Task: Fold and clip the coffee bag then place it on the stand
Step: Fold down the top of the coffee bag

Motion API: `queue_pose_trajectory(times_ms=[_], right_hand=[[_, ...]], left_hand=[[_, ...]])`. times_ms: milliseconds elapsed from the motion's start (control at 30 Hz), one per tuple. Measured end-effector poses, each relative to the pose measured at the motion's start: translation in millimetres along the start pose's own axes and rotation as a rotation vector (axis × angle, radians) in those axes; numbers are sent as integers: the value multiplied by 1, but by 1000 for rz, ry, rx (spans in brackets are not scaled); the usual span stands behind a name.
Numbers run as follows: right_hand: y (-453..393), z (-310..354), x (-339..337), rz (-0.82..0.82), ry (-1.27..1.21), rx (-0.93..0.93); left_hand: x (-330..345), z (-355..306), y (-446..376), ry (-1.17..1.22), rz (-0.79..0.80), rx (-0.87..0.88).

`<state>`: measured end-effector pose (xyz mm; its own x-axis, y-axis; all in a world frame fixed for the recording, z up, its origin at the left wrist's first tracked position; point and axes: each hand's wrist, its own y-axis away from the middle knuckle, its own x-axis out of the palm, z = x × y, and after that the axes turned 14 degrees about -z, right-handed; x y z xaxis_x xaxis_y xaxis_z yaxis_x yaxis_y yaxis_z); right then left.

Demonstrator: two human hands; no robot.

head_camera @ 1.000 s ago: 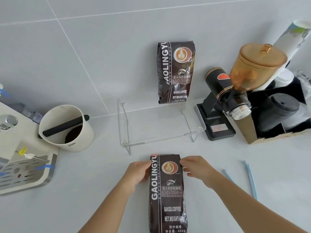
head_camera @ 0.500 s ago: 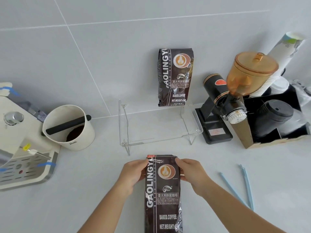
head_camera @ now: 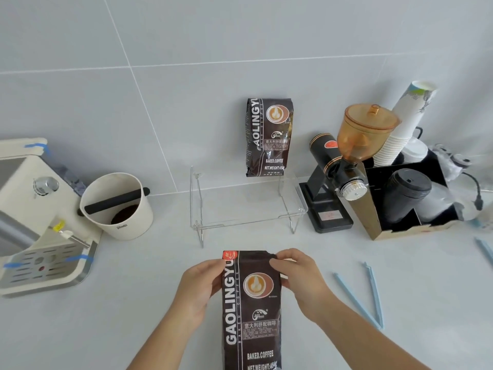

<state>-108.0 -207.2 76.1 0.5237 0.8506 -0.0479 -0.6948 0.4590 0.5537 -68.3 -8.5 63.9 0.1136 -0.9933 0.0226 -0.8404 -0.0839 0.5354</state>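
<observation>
In the head view, a dark coffee bag [head_camera: 250, 311] lies flat on the pale counter [head_camera: 138, 316], its top toward the wall. The left hand [head_camera: 201, 285] grips the bag's upper left edge, and the right hand [head_camera: 296, 273] pinches its top right corner (the top edge curls there). A clear stand [head_camera: 248, 206] sits just beyond, carrying a second bag [head_camera: 268, 137] upright against the wall. A blue clip [head_camera: 365, 295] lies open to the right.

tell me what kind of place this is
Likely a coffee-making counter in a home or small cafe: an espresso machine, a coffee grinder and stacked paper cups stand along the tiled wall.
</observation>
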Motion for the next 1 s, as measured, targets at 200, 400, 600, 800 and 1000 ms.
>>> queue_pose_trajectory(times_ms=[200,400,600,800,1000], right_hand=[[30,7,-6,17,-24,-81],[55,15,-17,-4,-5,-225],[66,26,-37,-35,-23,-354],[60,31,-58,-110,-24,-489],[50,27,-71,-151,136,-562]], left_hand=[[1,0,24,-26,-73,132],[5,-2,51,63,-70,220],[18,-9,68,101,-9,275],[35,-21,73,63,64,346],[46,-24,70,-35,96,351]])
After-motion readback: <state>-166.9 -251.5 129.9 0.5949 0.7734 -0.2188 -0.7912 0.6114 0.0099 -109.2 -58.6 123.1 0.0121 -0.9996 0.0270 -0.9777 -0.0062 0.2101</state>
